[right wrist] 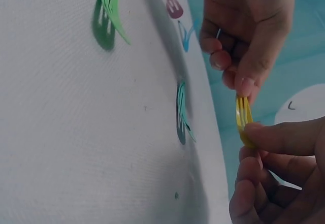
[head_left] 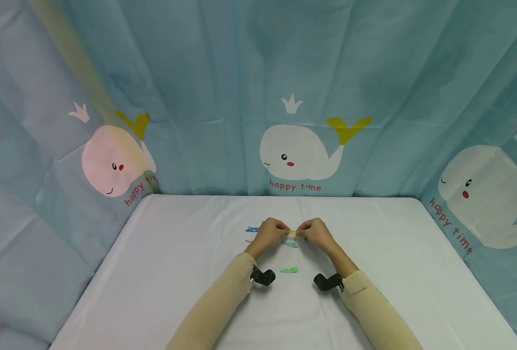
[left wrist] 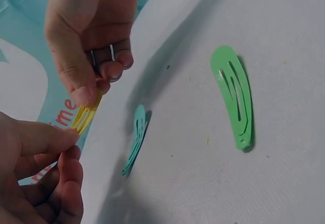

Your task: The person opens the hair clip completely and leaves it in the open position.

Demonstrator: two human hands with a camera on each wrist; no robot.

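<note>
A yellow snap hair clip [head_left: 293,233] is held just above the white table between both hands. My left hand [head_left: 272,232] pinches one end with thumb and fingertips, and my right hand [head_left: 316,231] pinches the other. In the right wrist view, the slotted face of the yellow clip [right wrist: 244,117] shows between the fingertips. A teal hair clip [head_left: 291,244] lies on the cloth below the hands. Nearer the body is a green hair clip [head_left: 289,270], flat on the table between the forearms.
Left of the left hand lies a blue hair clip [head_left: 251,229], partly covered by that hand. A mauve hair clip [right wrist: 172,4] lies near it. White cloth covers the table [head_left: 175,262]; a blue whale-print curtain [head_left: 223,97] hangs behind and at both sides.
</note>
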